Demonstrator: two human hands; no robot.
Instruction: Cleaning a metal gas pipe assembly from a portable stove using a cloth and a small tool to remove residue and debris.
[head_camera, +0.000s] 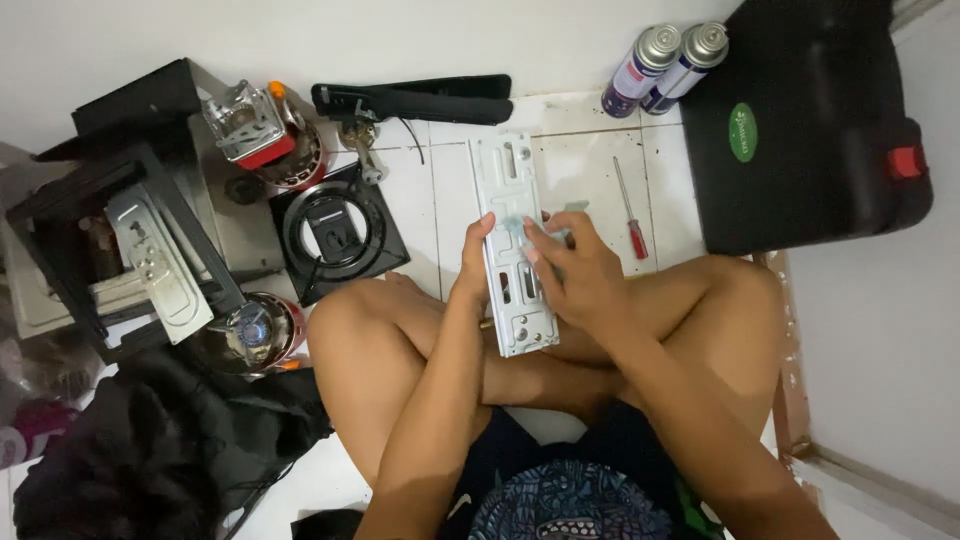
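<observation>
A long, thin metal plate (514, 245) is in the middle of the picture. It is pale grey and shiny. It has many holes and slots cut in it, some round and some long. It lies pointing away from the person, with its near end over the crossed legs and its far end over the white tiled floor (580, 165).

The left hand (474, 262) holds the plate by its left edge. The fingers are curled around the edge and the thumb lies on top of the plate, so the hand is closed on it.

The right hand (577, 268) is on the right side of the plate. Its fingers are bent and press down on the middle of the plate. A small pale bit shows at the fingertips, but it is too blurry to say what it is.

A red-handled screwdriver (630, 209) lies on the floor just to the right of the plate. Two spray cans (665, 68) lie by the wall, next to a big black case (805, 120). To the left of the plate is a black square part with a round ring (338, 232). Further left stand a black metal frame (110, 240) and another grey plate (155, 265) like the first one.
</observation>
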